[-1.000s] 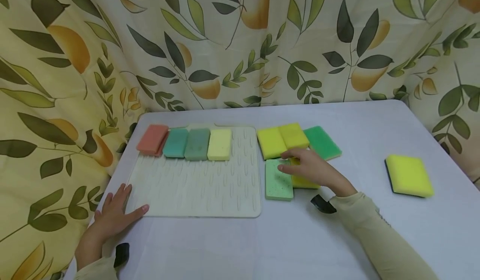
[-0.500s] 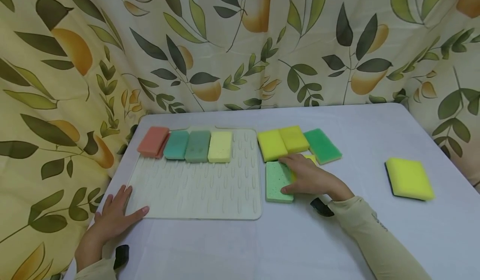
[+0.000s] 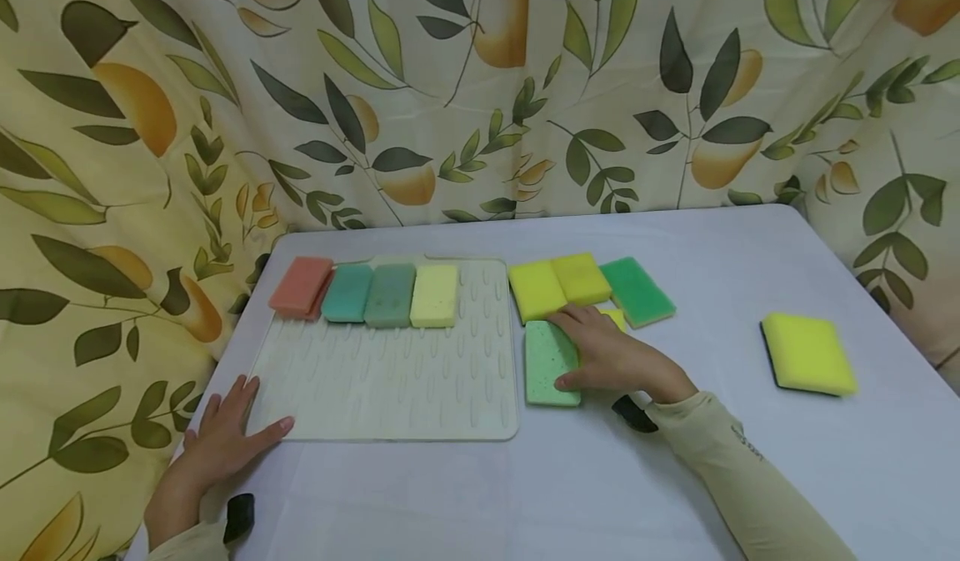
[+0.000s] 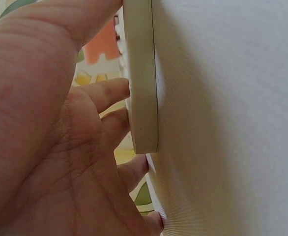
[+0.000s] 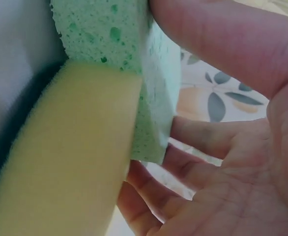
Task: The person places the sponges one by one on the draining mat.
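Note:
My left hand (image 3: 225, 440) rests with spread fingers on the near left corner of a white ridged mat (image 3: 375, 394); its thumb lies along the near edge. In the left wrist view, fingers touch the mat's edge (image 4: 143, 98). My right hand (image 3: 615, 353) lies over a mint-green sponge (image 3: 546, 369) flat on the table. Its thumb touches the sponge's top and its fingertips reach the far end. Beside that sponge, in the right wrist view, stands a yellow sponge (image 5: 75, 147) with a dark underside, mostly hidden by the hand in the head view.
A red sponge (image 3: 297, 284), a teal sponge (image 3: 347, 292), a grey-green one (image 3: 390, 294) and a pale yellow one (image 3: 433, 296) line the mat's far edge. Two yellow sponges (image 3: 536, 290) and a green sponge (image 3: 637, 290) lie behind my right hand. Another yellow sponge (image 3: 810, 351) lies far right.
My right hand has come down and toward me onto the mint-green sponge, covering more of the yellow sponge beside it. My left hand stays on the mat. The head view shifts slightly.

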Tool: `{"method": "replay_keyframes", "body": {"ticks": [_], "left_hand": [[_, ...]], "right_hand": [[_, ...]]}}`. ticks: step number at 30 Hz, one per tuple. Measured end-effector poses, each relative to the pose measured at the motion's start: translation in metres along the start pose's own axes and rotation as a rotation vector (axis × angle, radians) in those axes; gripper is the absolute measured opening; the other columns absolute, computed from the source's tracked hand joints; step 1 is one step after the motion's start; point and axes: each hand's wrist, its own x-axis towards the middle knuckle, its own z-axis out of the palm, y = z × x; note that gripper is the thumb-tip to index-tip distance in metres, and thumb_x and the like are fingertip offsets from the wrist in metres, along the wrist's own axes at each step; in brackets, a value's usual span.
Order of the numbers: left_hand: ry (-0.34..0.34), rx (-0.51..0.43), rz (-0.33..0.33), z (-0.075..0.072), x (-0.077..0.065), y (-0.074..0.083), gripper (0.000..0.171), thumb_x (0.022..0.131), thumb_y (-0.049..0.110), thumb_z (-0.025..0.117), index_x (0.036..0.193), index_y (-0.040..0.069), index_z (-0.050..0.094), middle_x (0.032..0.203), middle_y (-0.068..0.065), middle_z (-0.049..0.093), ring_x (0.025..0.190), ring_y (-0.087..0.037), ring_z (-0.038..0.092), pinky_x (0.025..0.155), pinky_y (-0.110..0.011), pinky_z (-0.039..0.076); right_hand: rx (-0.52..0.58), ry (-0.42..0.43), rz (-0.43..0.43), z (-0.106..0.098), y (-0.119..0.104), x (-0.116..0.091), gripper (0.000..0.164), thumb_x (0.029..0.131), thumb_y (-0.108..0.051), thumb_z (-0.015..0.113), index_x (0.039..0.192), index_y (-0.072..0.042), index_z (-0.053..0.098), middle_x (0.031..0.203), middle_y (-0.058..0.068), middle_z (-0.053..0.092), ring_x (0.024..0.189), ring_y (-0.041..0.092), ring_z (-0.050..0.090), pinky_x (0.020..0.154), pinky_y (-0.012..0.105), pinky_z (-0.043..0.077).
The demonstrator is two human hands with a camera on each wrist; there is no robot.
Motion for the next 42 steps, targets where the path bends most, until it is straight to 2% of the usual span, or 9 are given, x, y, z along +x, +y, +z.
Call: {"method": "replay_keyframes", "body": {"ticks": [5,9,14,18,20,30,37,42], "left_hand": [[-0.01,-0.004,-0.007,0.002,0.0,0.002,0.115,0.099,0.062,0.066,0.167,-0.008,0.005,0.171,-0.035,-0.01,0.15,-0.066,-0.019,0.105,-0.09,-0.011],[-0.013,-0.005,-0.008,0.002,0.002,0.003,0.115,0.099,0.062,0.066,0.167,-0.007,0.005,0.172,-0.034,-0.01,0.15,-0.065,-0.02,0.105,-0.089,-0.012],[-0.015,0.009,-0.003,0.002,0.003,0.001,0.115,0.099,0.062,0.065,0.167,-0.008,0.005,0.171,-0.035,-0.01,0.149,-0.066,-0.02,0.104,-0.09,-0.011],[-0.017,0.015,0.002,0.003,0.004,-0.003,0.115,0.099,0.064,0.065,0.166,-0.008,0.006,0.171,-0.035,-0.009,0.149,-0.068,-0.019,0.103,-0.091,-0.011],[-0.01,0.007,0.014,0.004,0.006,-0.005,0.116,0.098,0.064,0.065,0.167,-0.008,0.007,0.171,-0.035,-0.009,0.149,-0.067,-0.019,0.102,-0.091,-0.011],[-0.026,-0.001,0.015,0.005,0.009,0.009,0.115,0.099,0.062,0.065,0.167,-0.007,0.005,0.172,-0.034,-0.011,0.15,-0.066,-0.021,0.104,-0.09,-0.012],[-0.032,0.013,0.005,0.005,0.008,0.001,0.115,0.099,0.063,0.064,0.167,-0.007,0.003,0.171,-0.035,-0.012,0.149,-0.066,-0.021,0.103,-0.091,-0.011],[-0.03,0.029,-0.033,0.005,0.005,-0.006,0.117,0.098,0.066,0.064,0.166,-0.007,0.003,0.17,-0.036,-0.01,0.149,-0.067,-0.019,0.104,-0.09,-0.011]], "right_hand": [[0.004,0.014,-0.014,-0.003,-0.005,-0.002,0.082,0.083,-0.018,0.095,0.151,0.0,0.052,0.146,0.018,0.052,0.131,0.04,0.052,0.11,0.059,0.043],[0.018,0.045,-0.046,-0.005,-0.006,-0.003,0.07,0.087,-0.012,0.091,0.148,-0.002,0.057,0.138,0.015,0.055,0.122,0.034,0.056,0.104,0.055,0.049],[0.157,0.073,-0.084,-0.006,-0.004,-0.003,0.048,0.095,-0.002,0.078,0.14,-0.005,0.063,0.13,0.011,0.056,0.111,0.026,0.057,0.091,0.045,0.054],[0.227,0.071,-0.079,-0.004,-0.001,-0.005,0.043,0.096,0.0,0.073,0.138,-0.007,0.066,0.128,0.009,0.056,0.109,0.024,0.056,0.085,0.041,0.055],[0.233,0.071,-0.071,-0.004,0.0,-0.007,0.042,0.097,-0.001,0.073,0.138,-0.008,0.066,0.128,0.009,0.057,0.112,0.024,0.056,0.087,0.043,0.055],[0.207,0.089,-0.057,-0.012,0.005,-0.009,0.04,0.097,0.0,0.075,0.136,-0.007,0.067,0.133,0.008,0.067,0.107,0.024,0.059,0.09,0.046,0.054],[0.292,0.072,-0.066,-0.015,0.003,-0.004,0.037,0.1,-0.002,0.073,0.137,-0.005,0.067,0.136,0.007,0.067,0.118,0.026,0.061,0.097,0.048,0.055],[0.345,0.111,-0.079,-0.013,-0.006,0.007,0.038,0.099,-0.001,0.073,0.137,-0.005,0.067,0.135,0.007,0.067,0.115,0.027,0.06,0.096,0.047,0.054]]}}
